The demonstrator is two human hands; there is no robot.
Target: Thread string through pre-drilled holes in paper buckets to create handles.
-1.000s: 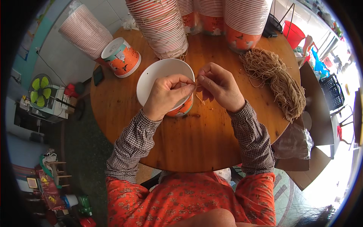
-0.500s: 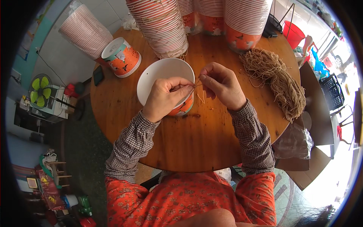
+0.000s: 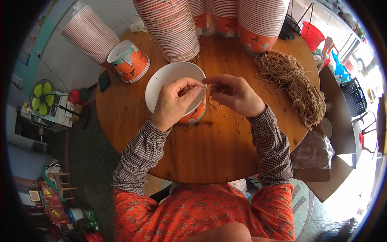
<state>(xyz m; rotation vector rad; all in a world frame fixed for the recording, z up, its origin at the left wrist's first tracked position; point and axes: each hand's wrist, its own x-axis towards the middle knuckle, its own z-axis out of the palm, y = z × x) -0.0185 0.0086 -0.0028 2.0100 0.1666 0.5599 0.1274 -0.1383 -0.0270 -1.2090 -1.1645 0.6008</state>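
Note:
A white-lined paper bucket with an orange printed outside stands tilted before me on the wooden table. At its right rim my left hand is closed, thumb and forefinger pinching a thin tan cord; the pinched part is mostly hidden. The cord's loose end dangles outside the bucket, below my right hand. That hand has its thumb and forefinger apart, the forefinger tip reaching to the left fingertips. A small hole shows in the bucket's left inner wall.
A bundle of tan cord lies on the right of the table. Tall bucket stacks line the back. A short orange stack and a dark phone are at the left. An open carton stands beyond the right edge.
My right thumb and forefinger have opened from a pinch on the cord, and that hand has dropped slightly. The left hand still pinches at the rim.

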